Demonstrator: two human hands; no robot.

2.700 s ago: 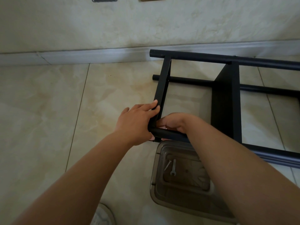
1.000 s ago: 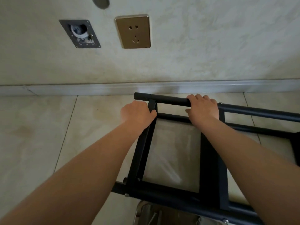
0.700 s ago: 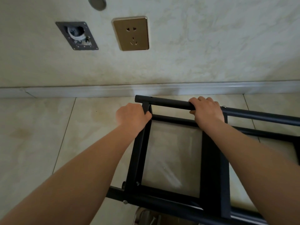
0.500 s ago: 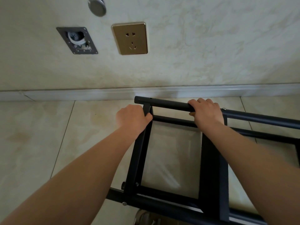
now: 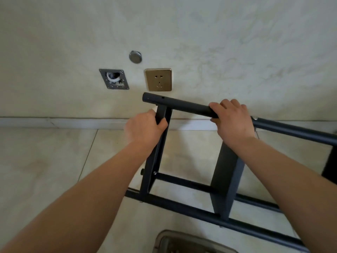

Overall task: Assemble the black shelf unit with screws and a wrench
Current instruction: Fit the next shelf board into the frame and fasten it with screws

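Observation:
The black shelf unit [image 5: 226, 181] lies on its side on the tiled floor, its round poles running left to right. My left hand [image 5: 145, 127] grips the flat end panel [image 5: 155, 161] just under the top pole. My right hand [image 5: 230, 121] grips the top pole [image 5: 182, 104] from above, fingers curled over it. A middle shelf panel [image 5: 225, 185] stands between the poles below my right wrist. Silver screw heads show at the joints. No wrench or loose screws are in sight.
A clear plastic tray [image 5: 189, 243] sits at the bottom edge, partly cut off. The wall ahead carries a gold socket [image 5: 158, 79], an open metal wall box [image 5: 114, 79] and a round cap [image 5: 135, 56]. A pale skirting board [image 5: 54, 122] runs along the floor.
The top pole and end panel have risen towards the wall socket, and both hands have gone up with them. The view has tilted upward. Earlier my hands were at the lower front corner.

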